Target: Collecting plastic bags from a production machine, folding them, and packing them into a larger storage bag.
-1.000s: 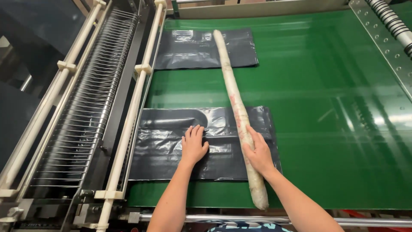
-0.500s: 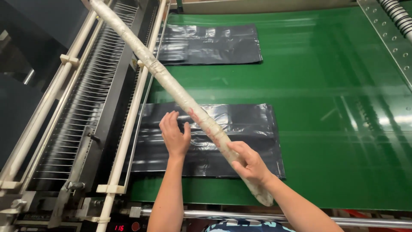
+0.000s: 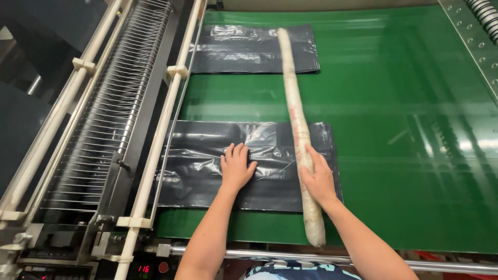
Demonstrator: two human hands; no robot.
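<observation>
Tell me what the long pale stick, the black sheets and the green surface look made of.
Long pale wrapped stick: probably a rod bound in worn, matte tape or cloth; stained. Near stack of black sheets: thin plastic film, glossy and wrinkled. Green flat belt: smooth rubber or plastic, judging by its sheen.

The near stack of black bags (image 3: 249, 163) is thin plastic film, glossy and creased, as is the far stack (image 3: 249, 49). The long roll (image 3: 298, 129) looks wrapped in pale, dull, somewhat grimy material, perhaps cloth or tape. The green belt (image 3: 404, 119) is smooth with a soft sheen. The rails (image 3: 161, 129) are cream-painted, the wire rack (image 3: 109, 119) bare metal.
</observation>
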